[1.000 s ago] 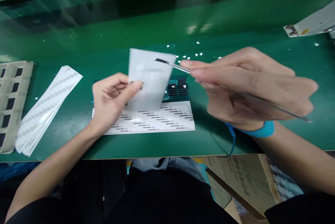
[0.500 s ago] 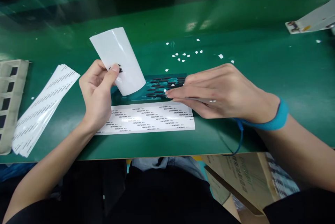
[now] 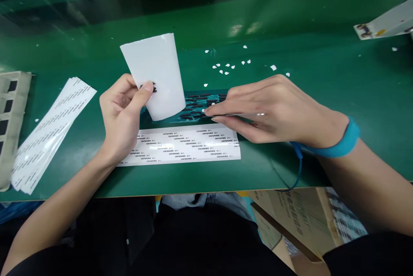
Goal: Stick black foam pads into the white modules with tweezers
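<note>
Text 1st: printed strip on green bench reads "CROWN" in repeat rows, w/ small chars + a no. that looks like #511. Strip stack at L has similar print, too small to read. Carton below bench edge has lettering, turned, not legible to me.

Orientation: white sheet is up off bench, curled, long axis approx near-far, far end tipped L. Printed strip lies flat, long axis L-R. Stack runs diag, near-L to far-R. Black strips on blue film mostly L-R, just beyond printed strip.

L hand: thumb + fingers pinching sheet edge, small black pcs at thumb tip. R hand: narrow pinch on slim metal tool, axis approx L-R, working end L at film; can't tell if it grips a strip.
</note>
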A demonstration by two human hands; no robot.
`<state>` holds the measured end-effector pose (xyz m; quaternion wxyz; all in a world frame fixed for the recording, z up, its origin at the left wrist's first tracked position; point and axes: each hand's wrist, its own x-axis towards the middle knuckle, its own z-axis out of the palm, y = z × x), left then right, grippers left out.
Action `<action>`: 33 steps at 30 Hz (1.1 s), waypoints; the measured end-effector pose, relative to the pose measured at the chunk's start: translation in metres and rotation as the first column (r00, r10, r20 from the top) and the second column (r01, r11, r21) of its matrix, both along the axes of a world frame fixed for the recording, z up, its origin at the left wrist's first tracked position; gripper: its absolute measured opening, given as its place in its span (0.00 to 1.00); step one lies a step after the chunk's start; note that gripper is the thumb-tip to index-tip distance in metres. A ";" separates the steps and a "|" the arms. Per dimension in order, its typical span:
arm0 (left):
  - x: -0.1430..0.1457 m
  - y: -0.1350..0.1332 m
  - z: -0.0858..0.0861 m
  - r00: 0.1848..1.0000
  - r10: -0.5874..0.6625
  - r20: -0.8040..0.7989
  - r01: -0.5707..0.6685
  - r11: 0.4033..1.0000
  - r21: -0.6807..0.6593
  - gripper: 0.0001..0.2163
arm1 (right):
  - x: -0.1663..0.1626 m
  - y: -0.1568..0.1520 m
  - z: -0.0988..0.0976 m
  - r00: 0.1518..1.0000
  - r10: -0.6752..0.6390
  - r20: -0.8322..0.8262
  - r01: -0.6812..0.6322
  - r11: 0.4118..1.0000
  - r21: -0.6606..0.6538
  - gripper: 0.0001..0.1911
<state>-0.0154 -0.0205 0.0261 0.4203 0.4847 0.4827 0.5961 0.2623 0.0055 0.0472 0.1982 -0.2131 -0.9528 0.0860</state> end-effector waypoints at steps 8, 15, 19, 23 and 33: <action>-0.001 -0.002 0.000 0.998 -0.023 -0.055 0.022 1.000 -0.013 0.10 | -0.003 0.003 0.002 0.983 0.024 -0.184 -0.016 0.999 0.043 0.09; 0.006 -0.009 0.006 0.975 -0.150 -0.167 0.156 0.988 0.022 0.14 | -0.018 -0.013 0.001 0.853 0.129 -0.505 -0.006 0.971 0.238 0.15; 0.009 -0.011 0.008 0.962 -0.217 -0.168 0.225 0.974 0.028 0.14 | -0.020 -0.020 0.002 0.916 0.098 -0.389 -0.046 0.989 0.143 0.17; 0.008 -0.010 0.008 0.955 -0.224 -0.196 0.232 0.973 0.015 0.19 | -0.021 -0.020 -0.003 0.901 0.051 -0.430 0.011 0.990 0.141 0.19; 0.006 -0.013 0.006 0.941 -0.281 -0.186 0.284 0.959 -0.010 0.11 | -0.023 -0.028 0.004 0.865 -0.111 -0.490 0.103 0.994 -0.043 0.18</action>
